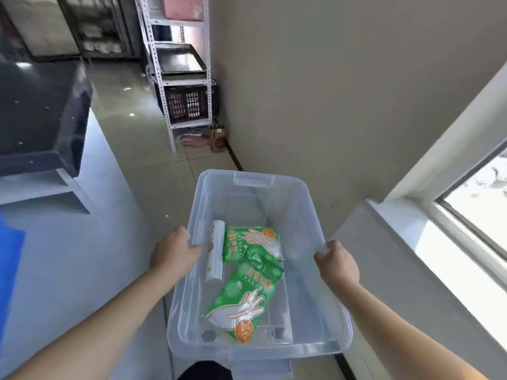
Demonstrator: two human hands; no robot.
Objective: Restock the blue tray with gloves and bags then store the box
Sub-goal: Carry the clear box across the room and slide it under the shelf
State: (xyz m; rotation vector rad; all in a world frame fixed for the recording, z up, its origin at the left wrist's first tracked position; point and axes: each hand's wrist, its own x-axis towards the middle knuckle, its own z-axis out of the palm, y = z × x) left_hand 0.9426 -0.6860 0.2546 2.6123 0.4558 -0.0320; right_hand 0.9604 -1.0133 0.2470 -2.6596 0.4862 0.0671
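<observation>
Forearms outstretched, left hand [175, 252] and right hand [338, 266] with fingers [319, 256] curled over opposite rims of the box [253, 182].

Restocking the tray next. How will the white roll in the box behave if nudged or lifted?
The white roll lies on its side in the clear box, so a nudge would probably roll it, though the green packet beside it may block one way. It looks light, its film possibly slippery.

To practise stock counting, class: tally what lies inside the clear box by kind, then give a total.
Green glove packets: 2
White roll of bags: 1
Total: 3, all inside the clear box, which the left hand and right hand grip by its side rims.
</observation>
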